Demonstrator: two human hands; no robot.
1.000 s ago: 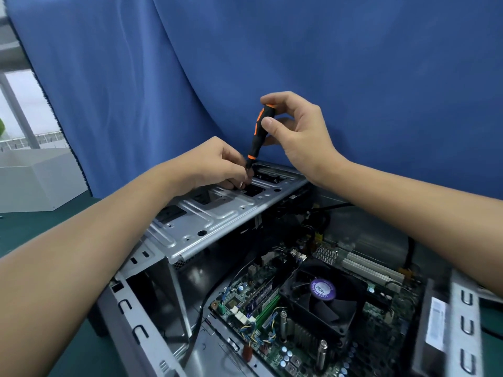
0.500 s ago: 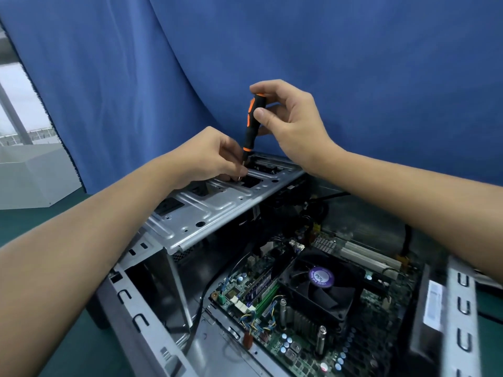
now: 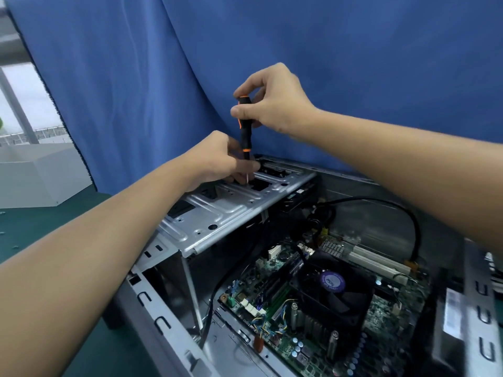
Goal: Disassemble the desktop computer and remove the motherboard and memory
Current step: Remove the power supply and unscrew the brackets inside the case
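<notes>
Screwdriver upright on drive cage, both hands engaged

Green tabletop (image 3: 40, 227) under an opened desktop case (image 3: 152, 317), bare metal frame with slotted rim toward the viewer. Blue curtain (image 3: 326, 50) hung close behind, filling most of the background; pale grey box (image 3: 40, 175) at far left on the same surface, bright window beyond it. A few tiny specks, too small to identify, scattered on the green at the left edge.

Inside the case: motherboard (image 3: 277, 303) lying flat at the bottom, green, still seated, with a black cooling fan (image 3: 332, 289) carrying a purple round label on top. Memory stick (image 3: 277, 295) standing in its slot just left of the fan. White expansion slots (image 3: 375, 262) farther back. Black cable (image 3: 381, 202) arching over the board from the cage area down to the right. Silver drive cage (image 3: 223, 210) spanning the upper left of the case, perforated and ribbed.

Right hand (image 3: 277, 104) raised above the cage, thumb and fingertips pinched around the top of a black-and-orange screwdriver (image 3: 245, 129), held nearly vertical. Left hand (image 3: 220, 159) lower, fingers curled closed around the thin shaft just below the handle, knuckles close over the cage's top plate. Tip down at the plate near a dark rectangular opening; exact contact point hidden by the left fingers. Both forearms bare, stretching in from the lower corners.
</notes>
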